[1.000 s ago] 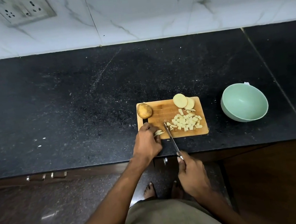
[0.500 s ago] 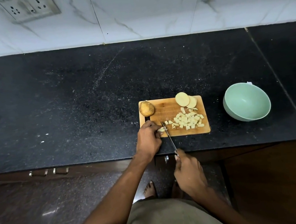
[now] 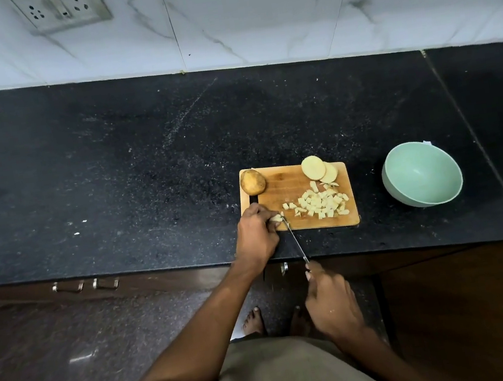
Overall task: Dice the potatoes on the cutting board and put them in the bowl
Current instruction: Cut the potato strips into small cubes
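The knife [image 3: 295, 240] tip now sits closer to the left hand [image 3: 257, 236] than a moment ago, right against the small potato piece [image 3: 276, 218] that hand pinches at the near left corner of the cutting board [image 3: 284, 186]. The piece looks shorter than before. The left hand's grip is curled down on it. The right hand [image 3: 331, 299] hangs off the near edge of the worktop [image 3: 145, 172], fingers wrapped round the knife handle. The knife is thin and long; its long line runs from the right hand up and a bit left to the board. A pile of pale potato cubes [image 3: 320, 203] lies on the right half of the board. Two round slices [image 3: 317, 168] lie at the far edge, and a whole brown potato [image 3: 252, 182] sits at the far left corner. The green bowl [image 3: 421, 172] stands right of the board, apart from it.
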